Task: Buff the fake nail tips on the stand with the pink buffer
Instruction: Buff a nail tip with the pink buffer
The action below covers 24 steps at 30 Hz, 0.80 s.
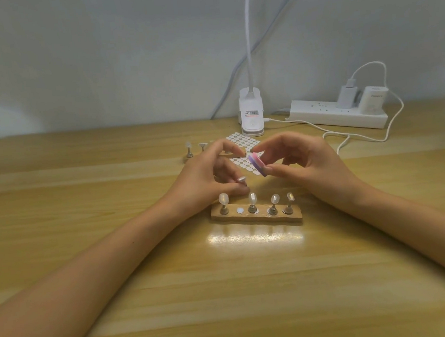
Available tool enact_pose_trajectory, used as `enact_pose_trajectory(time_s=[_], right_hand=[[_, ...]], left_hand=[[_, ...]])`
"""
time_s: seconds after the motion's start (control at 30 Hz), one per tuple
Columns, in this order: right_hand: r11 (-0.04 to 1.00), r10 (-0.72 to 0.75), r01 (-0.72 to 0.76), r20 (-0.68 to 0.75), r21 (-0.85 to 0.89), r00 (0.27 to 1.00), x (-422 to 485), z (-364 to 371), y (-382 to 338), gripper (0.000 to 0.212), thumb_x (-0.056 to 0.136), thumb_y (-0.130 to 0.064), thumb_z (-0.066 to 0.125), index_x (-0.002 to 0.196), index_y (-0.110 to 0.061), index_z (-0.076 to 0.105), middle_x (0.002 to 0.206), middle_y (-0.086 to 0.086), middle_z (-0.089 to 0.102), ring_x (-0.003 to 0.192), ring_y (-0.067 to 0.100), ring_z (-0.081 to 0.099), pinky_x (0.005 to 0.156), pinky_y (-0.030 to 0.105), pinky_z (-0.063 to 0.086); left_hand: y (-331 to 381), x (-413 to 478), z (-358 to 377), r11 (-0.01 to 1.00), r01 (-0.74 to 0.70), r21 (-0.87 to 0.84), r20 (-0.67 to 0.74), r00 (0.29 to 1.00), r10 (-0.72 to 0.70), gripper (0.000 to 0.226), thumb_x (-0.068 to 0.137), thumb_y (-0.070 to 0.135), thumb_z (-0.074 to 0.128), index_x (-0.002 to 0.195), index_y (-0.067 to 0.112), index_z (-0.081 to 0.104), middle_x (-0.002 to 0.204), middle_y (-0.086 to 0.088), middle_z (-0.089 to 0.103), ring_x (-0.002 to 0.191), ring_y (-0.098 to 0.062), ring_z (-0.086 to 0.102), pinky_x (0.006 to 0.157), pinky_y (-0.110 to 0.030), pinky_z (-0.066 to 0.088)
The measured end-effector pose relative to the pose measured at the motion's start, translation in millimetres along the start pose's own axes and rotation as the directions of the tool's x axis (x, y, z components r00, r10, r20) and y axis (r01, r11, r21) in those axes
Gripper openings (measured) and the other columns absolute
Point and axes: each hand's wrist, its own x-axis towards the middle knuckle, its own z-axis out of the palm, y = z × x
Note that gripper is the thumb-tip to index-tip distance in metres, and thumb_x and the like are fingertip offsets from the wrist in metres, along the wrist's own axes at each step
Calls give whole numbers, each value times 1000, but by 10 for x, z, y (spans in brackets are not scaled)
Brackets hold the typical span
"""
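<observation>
The tabletop (pixel 116 260) is wide and wooden, and its far edge meets the wall. The near half carries only the two forearms, so there is much free room toward the near edge and toward the left edge. Along the far edge on the right side stand a lamp base (pixel 251 116) and a power strip (pixel 333 115), and a white cable (pixel 362 138) curls on the wood before them.

The stand (pixel 256 216) lies in the middle of the tabletop. It carries four nail tips (pixel 223 197) on small pegs, and one round spot is bare. Just behind it, the left hand (pixel 206 178) has curled fingers and pinches a loose nail tip (pixel 241 179) above the stand. The right hand (pixel 305 160) grips the pink buffer (pixel 257 164) between thumb and forefinger, very near that tip. I cannot tell if they touch. Behind the hands lie a sticker sheet (pixel 241 139) and a second stand (pixel 188 159).
</observation>
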Motion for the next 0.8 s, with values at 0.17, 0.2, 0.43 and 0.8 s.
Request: enact_pose_trajectory(time_s=[0.17,0.2,0.43,0.8], right_hand=[[998,29,-28,27,-58,999,5,-22,57,24,83,-33,74,103,-18,74,95,-3,74,91,14,71,80,48,56],[998,29,-27,32,-60,999,5,-24,68,22,84,-29,75,102,-16,73,96,-2,73,91,15,71,81,49,56],[999,-20,21,10,-43,1000,38,-2,49,30,81,-37,73,100,-14,72,100,-5,70,92,15,71,75,43,58],[991,-104,107,38,-86,994,54,102,26,14,84,-18,76,93,-7,75,90,2,73,86,14,70,68,34,51]], left_hand=[[22,-17,-63,1000,4,-9,78,997,-3,58,77,4,83,125,17,54,90,-1,77,80,-7,71,66,-7,44],[21,-21,-71,1000,4,-14,88,996,-3,57,79,4,81,127,17,53,91,-1,78,84,-7,72,68,-7,45],[6,-9,-12,1000,-12,-26,10,1000,12,55,76,5,84,121,16,55,80,-2,75,81,-11,73,78,-17,53],[-8,12,17,999,-50,18,8,999,50,48,76,4,84,110,11,52,68,2,70,64,-1,63,64,-9,42]])
